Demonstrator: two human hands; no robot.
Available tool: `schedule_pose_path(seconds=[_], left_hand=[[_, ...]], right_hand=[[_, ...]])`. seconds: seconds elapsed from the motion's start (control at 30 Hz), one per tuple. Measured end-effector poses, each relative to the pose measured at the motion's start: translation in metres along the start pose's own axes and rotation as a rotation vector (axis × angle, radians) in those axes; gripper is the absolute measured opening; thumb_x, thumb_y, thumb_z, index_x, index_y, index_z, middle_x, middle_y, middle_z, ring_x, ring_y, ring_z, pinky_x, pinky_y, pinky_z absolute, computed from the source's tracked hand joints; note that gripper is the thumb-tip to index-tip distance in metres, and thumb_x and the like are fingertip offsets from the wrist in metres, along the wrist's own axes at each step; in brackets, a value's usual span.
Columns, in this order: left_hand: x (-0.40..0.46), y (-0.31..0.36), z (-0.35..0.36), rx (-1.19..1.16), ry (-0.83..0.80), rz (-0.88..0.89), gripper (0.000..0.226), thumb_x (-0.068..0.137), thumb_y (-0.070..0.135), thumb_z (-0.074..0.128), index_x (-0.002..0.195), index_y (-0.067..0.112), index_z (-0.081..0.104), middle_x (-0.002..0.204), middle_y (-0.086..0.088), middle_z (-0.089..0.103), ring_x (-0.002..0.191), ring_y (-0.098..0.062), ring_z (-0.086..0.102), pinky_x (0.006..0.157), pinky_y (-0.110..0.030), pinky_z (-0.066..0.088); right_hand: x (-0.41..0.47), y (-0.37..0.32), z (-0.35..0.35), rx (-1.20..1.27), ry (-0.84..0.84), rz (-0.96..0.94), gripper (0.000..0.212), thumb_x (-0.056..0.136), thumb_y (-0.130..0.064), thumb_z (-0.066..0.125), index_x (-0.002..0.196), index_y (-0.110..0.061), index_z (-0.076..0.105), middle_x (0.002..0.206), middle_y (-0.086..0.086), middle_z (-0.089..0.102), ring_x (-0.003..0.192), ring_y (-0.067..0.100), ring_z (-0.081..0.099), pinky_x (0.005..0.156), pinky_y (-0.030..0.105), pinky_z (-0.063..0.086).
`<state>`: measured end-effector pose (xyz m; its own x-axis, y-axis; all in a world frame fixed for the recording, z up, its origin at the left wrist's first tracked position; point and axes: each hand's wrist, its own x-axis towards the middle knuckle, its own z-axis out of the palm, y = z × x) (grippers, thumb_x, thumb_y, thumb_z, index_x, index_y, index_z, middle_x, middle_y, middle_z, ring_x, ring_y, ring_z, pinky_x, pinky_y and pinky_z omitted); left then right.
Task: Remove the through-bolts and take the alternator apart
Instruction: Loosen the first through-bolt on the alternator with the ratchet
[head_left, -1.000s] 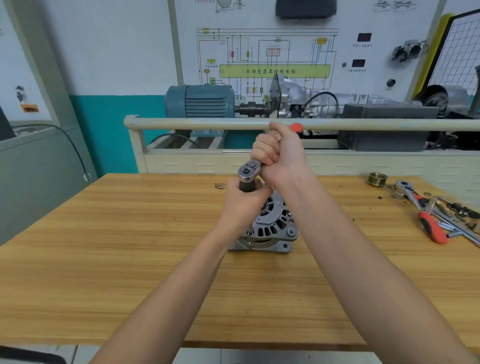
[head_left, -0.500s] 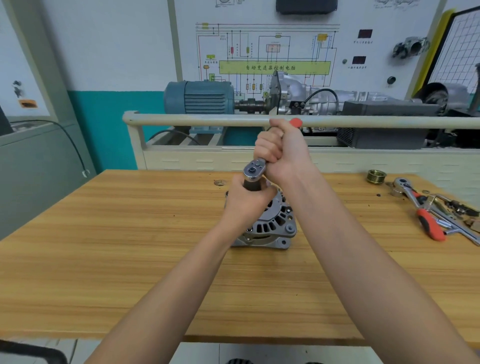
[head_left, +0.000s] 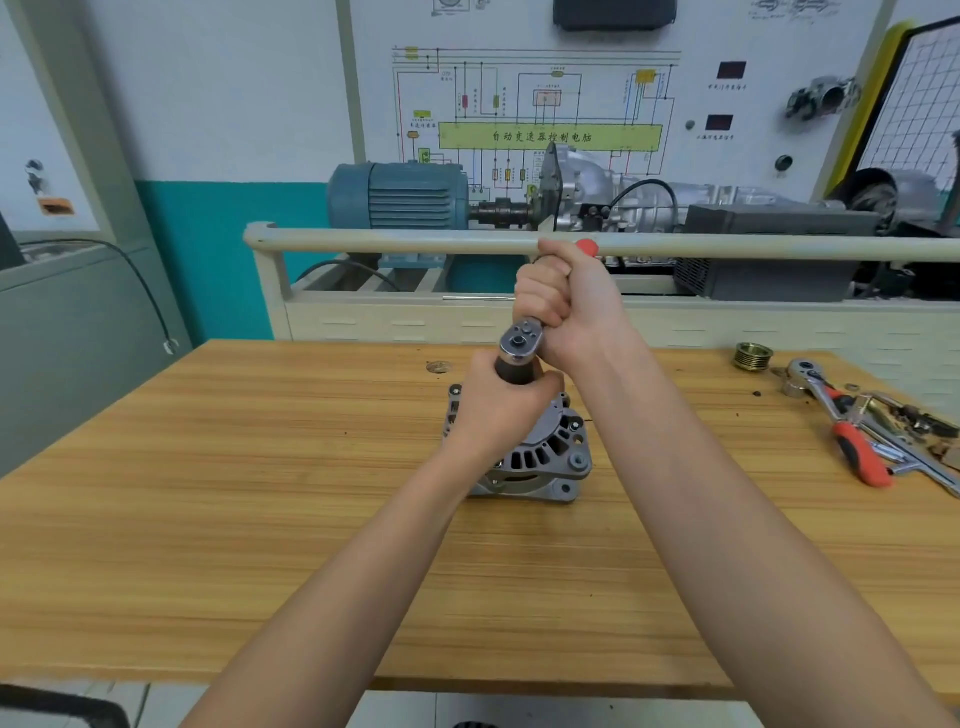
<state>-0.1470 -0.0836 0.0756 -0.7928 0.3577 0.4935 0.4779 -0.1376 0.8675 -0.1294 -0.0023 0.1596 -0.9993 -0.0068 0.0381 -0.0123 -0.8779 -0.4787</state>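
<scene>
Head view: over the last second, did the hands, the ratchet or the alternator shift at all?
No visible change beyond a slight camera shift. The right hand still grips the ratchet handle, and the left hand still grips the socket beneath the ratchet head, over the alternator. The alternator sits in the same spot on the table; the spare tools at the right lie untouched.

A cast-metal alternator (head_left: 540, 457), matt grey, stands on a smooth, grained wooden bench (head_left: 260, 519); the ratchet head (head_left: 521, 341) gleams polished steel.
</scene>
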Motion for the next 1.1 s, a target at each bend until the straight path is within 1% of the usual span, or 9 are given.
schedule_pose_path(seconds=[0.2, 0.27, 0.37, 0.43, 0.67, 0.77, 0.93, 1.0, 1.1], left_hand=[[0.0, 0.012, -0.019, 0.08, -0.528, -0.07, 0.036, 0.072, 0.014, 0.067, 0.044, 0.025, 0.047, 0.043, 0.006, 0.042, 0.041, -0.01, 0.037, 0.046, -0.019, 0.033], [0.001, 0.01, -0.014, 0.047, -0.388, -0.092, 0.043, 0.074, 0.005, 0.066, 0.043, 0.024, 0.043, 0.041, 0.008, 0.039, 0.039, -0.008, 0.032, 0.044, -0.019, 0.029], [0.003, 0.003, -0.004, -0.097, 0.057, -0.123, 0.04, 0.079, -0.005, 0.062, 0.053, 0.017, 0.04, 0.043, 0.007, 0.037, 0.039, -0.008, 0.031, 0.043, -0.022, 0.027], [0.0, 0.0, -0.001, -0.135, 0.137, -0.1, 0.037, 0.08, -0.004, 0.061, 0.059, 0.017, 0.039, 0.046, 0.008, 0.037, 0.042, -0.009, 0.03, 0.042, -0.022, 0.027], [-0.006, 0.009, -0.02, 0.144, -0.391, -0.011, 0.037, 0.076, 0.006, 0.069, 0.051, 0.017, 0.044, 0.043, 0.01, 0.042, 0.04, -0.006, 0.036, 0.043, -0.016, 0.032], [-0.007, 0.008, -0.018, 0.09, -0.308, -0.012, 0.042, 0.077, 0.0, 0.066, 0.049, 0.017, 0.04, 0.042, 0.009, 0.038, 0.04, -0.007, 0.032, 0.044, -0.019, 0.028], [-0.001, 0.004, -0.003, -0.101, 0.122, -0.079, 0.039, 0.078, -0.008, 0.058, 0.054, 0.014, 0.037, 0.043, 0.006, 0.036, 0.04, -0.008, 0.029, 0.041, -0.02, 0.026], [-0.002, 0.002, -0.003, -0.046, 0.074, -0.068, 0.036, 0.077, -0.005, 0.062, 0.057, 0.013, 0.038, 0.048, 0.001, 0.037, 0.044, -0.012, 0.03, 0.045, -0.023, 0.027], [-0.003, 0.004, -0.017, 0.068, -0.241, -0.036, 0.031, 0.072, 0.008, 0.069, 0.055, 0.013, 0.044, 0.05, -0.003, 0.041, 0.045, -0.013, 0.035, 0.048, -0.024, 0.031]], right_hand=[[0.0, -0.006, 0.001, -0.135, -0.086, 0.258, 0.055, 0.098, -0.022, 0.042, 0.045, -0.016, 0.031, 0.041, -0.01, 0.014, 0.034, 0.003, 0.007, 0.026, 0.017, 0.012], [0.001, -0.001, 0.005, -0.102, -0.04, 0.17, 0.056, 0.098, -0.02, 0.043, 0.043, -0.016, 0.03, 0.035, -0.007, 0.02, 0.026, 0.004, 0.012, 0.024, 0.014, 0.011], [0.004, 0.006, 0.005, 0.027, 0.056, -0.088, 0.057, 0.099, -0.018, 0.042, 0.043, -0.018, 0.03, 0.035, -0.007, 0.019, 0.023, 0.006, 0.015, 0.024, 0.016, 0.012], [0.001, 0.01, 0.003, 0.049, 0.066, -0.155, 0.049, 0.099, -0.018, 0.042, 0.052, -0.019, 0.028, 0.035, -0.007, 0.018, 0.024, 0.006, 0.014, 0.025, 0.016, 0.012], [0.0, 0.0, 0.005, -0.176, -0.161, 0.29, 0.051, 0.092, -0.02, 0.044, 0.043, -0.016, 0.031, 0.045, -0.011, 0.011, 0.035, 0.004, 0.005, 0.026, 0.02, 0.013], [0.001, 0.004, 0.01, -0.186, -0.135, 0.289, 0.048, 0.091, -0.018, 0.046, 0.046, -0.017, 0.03, 0.042, -0.01, 0.013, 0.029, 0.005, 0.008, 0.024, 0.018, 0.013], [0.0, 0.011, 0.004, 0.038, 0.061, -0.191, 0.044, 0.1, -0.021, 0.041, 0.057, -0.02, 0.027, 0.035, -0.008, 0.019, 0.024, 0.006, 0.015, 0.026, 0.016, 0.012], [-0.003, 0.009, 0.001, 0.04, 0.039, -0.179, 0.046, 0.099, -0.021, 0.041, 0.056, -0.02, 0.027, 0.035, -0.007, 0.019, 0.025, 0.006, 0.014, 0.026, 0.016, 0.011], [-0.002, 0.001, 0.001, -0.056, -0.06, 0.084, 0.054, 0.099, -0.02, 0.04, 0.046, -0.017, 0.03, 0.036, -0.007, 0.018, 0.032, 0.005, 0.006, 0.027, 0.016, 0.01]])
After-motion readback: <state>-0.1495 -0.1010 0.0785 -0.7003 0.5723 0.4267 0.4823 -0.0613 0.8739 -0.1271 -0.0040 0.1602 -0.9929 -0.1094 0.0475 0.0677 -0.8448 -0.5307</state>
